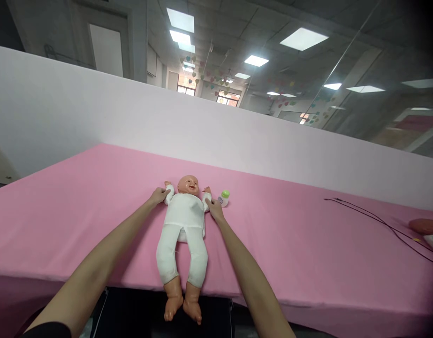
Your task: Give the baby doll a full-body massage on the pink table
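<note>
A baby doll [184, 213] with a white cloth body lies on its back, its head toward the wall and its bare feet over the table's front edge. Both its arms are raised beside its head. My left hand [159, 195] has its fingers closed round the doll's arm on the left of the picture. On the other side, my right hand [215, 209] grips the doll's other arm. Just beyond that hand stands a small bottle [224, 198] with a green cap and a whitish body, close to my fingers.
Pink cloth covers the table [290, 249], which meets a low white wall [216, 136] with glass above it. Dark cables [374, 218] run across the right side. At the right edge lies part of another doll-like object [425, 226], cut off by the frame.
</note>
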### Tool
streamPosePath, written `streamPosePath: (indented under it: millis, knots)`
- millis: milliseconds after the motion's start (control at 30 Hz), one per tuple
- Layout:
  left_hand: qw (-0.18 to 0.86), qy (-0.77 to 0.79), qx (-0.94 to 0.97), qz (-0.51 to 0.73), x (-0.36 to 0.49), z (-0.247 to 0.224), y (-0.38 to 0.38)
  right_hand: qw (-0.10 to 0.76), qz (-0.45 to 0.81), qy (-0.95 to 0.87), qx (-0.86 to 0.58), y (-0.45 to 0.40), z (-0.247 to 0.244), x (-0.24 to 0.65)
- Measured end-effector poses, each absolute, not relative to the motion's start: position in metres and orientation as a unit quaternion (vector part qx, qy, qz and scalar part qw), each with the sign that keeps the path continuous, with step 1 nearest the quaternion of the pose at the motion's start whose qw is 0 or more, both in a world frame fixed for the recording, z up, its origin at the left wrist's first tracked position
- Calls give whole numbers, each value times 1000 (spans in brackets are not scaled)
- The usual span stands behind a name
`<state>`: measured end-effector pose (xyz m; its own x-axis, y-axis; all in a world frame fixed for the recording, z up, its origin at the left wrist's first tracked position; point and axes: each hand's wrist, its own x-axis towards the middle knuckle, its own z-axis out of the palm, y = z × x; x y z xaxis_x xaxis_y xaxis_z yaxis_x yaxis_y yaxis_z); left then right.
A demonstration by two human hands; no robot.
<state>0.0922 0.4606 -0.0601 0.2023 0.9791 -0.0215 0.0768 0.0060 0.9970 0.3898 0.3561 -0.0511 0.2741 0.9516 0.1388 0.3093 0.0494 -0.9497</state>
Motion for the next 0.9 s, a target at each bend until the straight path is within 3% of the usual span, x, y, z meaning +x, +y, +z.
streamPosePath:
  millis: [333,533,733,900]
  knots:
    - [597,305,587,454,42,-60,425,535,469,-513,-480,332,-58,417]
    - [524,285,726,341,28,-54,419,513,438,-569,-470,328,-75,426]
    - [519,328,650,447,46,-48,409,558,370,-552,-497,326,-69,415]
    - [448,368,611,539,71,-61,415,573,286,-529,-556,331,-63,403]
